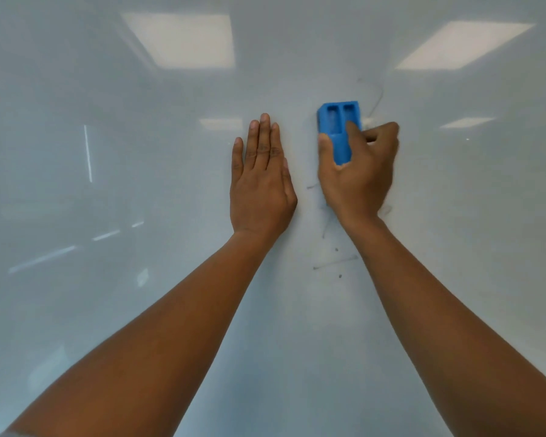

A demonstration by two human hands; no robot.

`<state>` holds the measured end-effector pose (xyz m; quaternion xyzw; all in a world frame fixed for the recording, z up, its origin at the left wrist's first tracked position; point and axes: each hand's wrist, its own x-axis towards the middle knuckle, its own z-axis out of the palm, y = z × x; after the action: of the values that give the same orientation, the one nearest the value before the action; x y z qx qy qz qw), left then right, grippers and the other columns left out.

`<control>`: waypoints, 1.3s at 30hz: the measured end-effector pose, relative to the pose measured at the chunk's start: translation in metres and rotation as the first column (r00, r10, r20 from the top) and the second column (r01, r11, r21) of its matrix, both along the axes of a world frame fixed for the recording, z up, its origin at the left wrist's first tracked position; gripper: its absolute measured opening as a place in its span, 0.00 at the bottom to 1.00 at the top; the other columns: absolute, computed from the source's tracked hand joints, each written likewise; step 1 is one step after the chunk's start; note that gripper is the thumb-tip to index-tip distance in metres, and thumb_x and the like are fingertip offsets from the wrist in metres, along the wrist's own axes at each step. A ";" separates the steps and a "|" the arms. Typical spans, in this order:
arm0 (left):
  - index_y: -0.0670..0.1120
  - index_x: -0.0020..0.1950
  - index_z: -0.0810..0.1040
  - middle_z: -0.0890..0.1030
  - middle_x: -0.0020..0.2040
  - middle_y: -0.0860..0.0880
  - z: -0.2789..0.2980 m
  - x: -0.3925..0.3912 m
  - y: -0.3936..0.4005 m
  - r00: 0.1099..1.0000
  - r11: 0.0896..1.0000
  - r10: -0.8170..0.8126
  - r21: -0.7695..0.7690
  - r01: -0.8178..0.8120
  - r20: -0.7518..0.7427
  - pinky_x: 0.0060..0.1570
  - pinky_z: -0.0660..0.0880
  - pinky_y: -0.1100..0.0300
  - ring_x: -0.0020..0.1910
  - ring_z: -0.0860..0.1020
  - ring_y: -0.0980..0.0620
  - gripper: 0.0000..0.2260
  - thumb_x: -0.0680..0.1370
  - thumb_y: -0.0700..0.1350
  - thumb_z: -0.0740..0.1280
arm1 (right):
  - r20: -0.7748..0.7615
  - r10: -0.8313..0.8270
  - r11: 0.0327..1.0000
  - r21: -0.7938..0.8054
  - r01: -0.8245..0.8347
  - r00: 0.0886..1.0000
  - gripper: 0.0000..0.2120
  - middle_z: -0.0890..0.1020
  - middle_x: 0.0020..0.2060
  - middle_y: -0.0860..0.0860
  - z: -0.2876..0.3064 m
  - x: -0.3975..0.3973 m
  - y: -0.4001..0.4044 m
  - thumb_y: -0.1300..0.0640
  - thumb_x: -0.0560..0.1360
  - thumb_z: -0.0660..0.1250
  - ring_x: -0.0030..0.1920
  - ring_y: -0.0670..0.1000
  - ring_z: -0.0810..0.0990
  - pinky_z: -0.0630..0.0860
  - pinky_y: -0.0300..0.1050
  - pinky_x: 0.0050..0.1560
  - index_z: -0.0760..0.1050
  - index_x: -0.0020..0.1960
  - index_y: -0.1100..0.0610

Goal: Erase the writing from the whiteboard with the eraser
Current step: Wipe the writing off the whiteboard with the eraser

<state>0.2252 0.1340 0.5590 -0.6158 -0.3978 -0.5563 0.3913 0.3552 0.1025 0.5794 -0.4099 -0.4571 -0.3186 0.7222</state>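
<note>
Right hand is gripping blue eraser against whiteboard, thumb and fingers clamped on its sides. Left hand is lying flat beside it, fingers together. Faint marker smudges are showing below; ceiling-light reflections above.

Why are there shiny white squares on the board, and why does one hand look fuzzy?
In the head view, the white squares are ceiling lights reflected as glare on the glossy whiteboard. The right hand holding the blue eraser looks smeared at its edge, likely motion blur; the flat left hand is sharp.
</note>
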 end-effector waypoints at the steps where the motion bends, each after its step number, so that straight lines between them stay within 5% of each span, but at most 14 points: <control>1: 0.40 0.81 0.54 0.54 0.81 0.44 0.000 0.000 -0.001 1.000 1.000 -0.002 -0.001 0.002 -0.001 0.80 0.46 0.50 0.81 0.51 0.48 0.24 0.85 0.45 0.49 | 0.053 -0.015 1.000 -0.004 0.015 0.998 0.20 0.74 0.48 0.59 -0.003 -0.008 -0.001 0.44 0.75 0.68 0.48 0.58 0.75 0.76 0.48 0.38 0.79 0.56 0.59; 6: 0.40 0.81 0.55 0.55 0.81 0.44 -0.001 -0.004 -0.003 0.999 1.000 -0.017 -0.011 0.017 -0.031 0.80 0.47 0.50 0.81 0.51 0.48 0.25 0.84 0.47 0.47 | 0.188 -0.050 0.998 -0.015 0.054 0.981 0.20 0.74 0.48 0.58 -0.047 -0.019 -0.003 0.44 0.75 0.70 0.47 0.55 0.75 0.73 0.42 0.35 0.79 0.59 0.59; 13: 0.41 0.81 0.52 0.53 0.82 0.44 -0.008 -0.003 -0.002 1.000 1.000 0.020 -0.001 -0.020 -0.021 0.80 0.45 0.51 0.81 0.50 0.48 0.24 0.85 0.45 0.49 | -0.009 -0.038 0.999 -0.026 0.038 0.999 0.21 0.73 0.48 0.60 -0.046 0.010 -0.001 0.46 0.75 0.69 0.47 0.57 0.75 0.73 0.44 0.37 0.79 0.59 0.60; 20: 0.40 0.81 0.53 0.54 0.82 0.44 -0.007 -0.006 -0.003 0.999 1.000 0.015 -0.011 -0.015 -0.046 0.80 0.46 0.50 0.81 0.51 0.48 0.25 0.84 0.46 0.46 | 0.199 0.002 0.998 -0.062 0.011 0.980 0.21 0.74 0.49 0.58 -0.073 -0.018 -0.004 0.46 0.75 0.70 0.48 0.56 0.75 0.78 0.49 0.36 0.79 0.60 0.59; 28: 0.41 0.81 0.53 0.54 0.82 0.44 -0.011 -0.006 -0.002 0.999 1.000 0.022 0.002 -0.022 -0.034 0.80 0.47 0.50 0.81 0.50 0.48 0.24 0.85 0.44 0.49 | -0.029 0.001 0.998 -0.059 -0.002 1.000 0.21 0.73 0.49 0.60 -0.069 0.008 -0.004 0.46 0.75 0.69 0.48 0.57 0.75 0.77 0.47 0.38 0.79 0.60 0.60; 34: 0.40 0.81 0.55 0.55 0.81 0.43 -0.011 -0.007 -0.001 0.999 1.000 0.018 0.013 -0.017 -0.043 0.80 0.47 0.50 0.81 0.52 0.47 0.24 0.84 0.43 0.50 | 0.157 0.041 0.997 -0.065 -0.031 0.987 0.20 0.73 0.49 0.58 -0.084 -0.018 -0.004 0.46 0.75 0.70 0.48 0.56 0.75 0.77 0.48 0.38 0.79 0.60 0.59; 39: 0.40 0.81 0.55 0.56 0.81 0.44 -0.013 -0.006 -0.001 0.999 1.000 0.019 0.021 -0.018 -0.038 0.80 0.48 0.49 0.81 0.52 0.47 0.25 0.84 0.42 0.51 | 0.042 0.035 0.997 -0.065 -0.032 0.999 0.20 0.73 0.48 0.59 -0.111 0.004 -0.005 0.46 0.75 0.70 0.45 0.58 0.75 0.75 0.45 0.38 0.79 0.60 0.59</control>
<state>0.2192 0.1328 0.5456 -0.6183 -0.3901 -0.5451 0.4104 0.3593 0.0976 0.4685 -0.4182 -0.4894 -0.3003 0.7038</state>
